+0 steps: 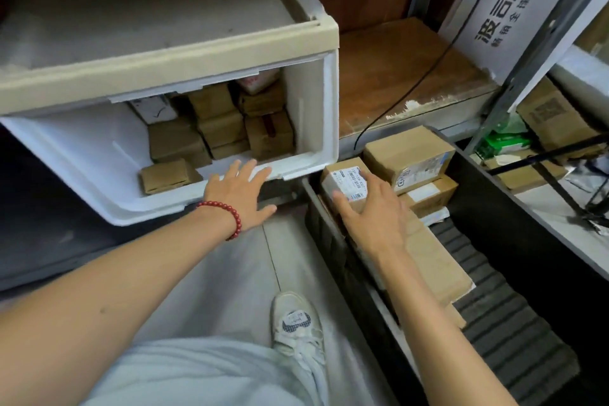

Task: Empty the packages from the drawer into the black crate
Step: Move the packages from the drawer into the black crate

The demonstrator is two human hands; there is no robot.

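A white drawer (99,155) is pulled out of a beige cabinet and holds several brown cardboard packages (224,128), mostly at its back right. My left hand (240,194), with a red bead bracelet at the wrist, reaches with straight fingers to the drawer's front rim. At the right, on the floor, the black crate (494,194) holds several packages. My right hand (372,204) grips a small brown package with a white label (346,181) at the crate's far left corner.
A wooden shelf (405,76) with a black cable lies behind the crate. A metal rack (534,53) with boxes and a white sign stands at the right. My white shoe (296,323) is on the grey floor between drawer and crate.
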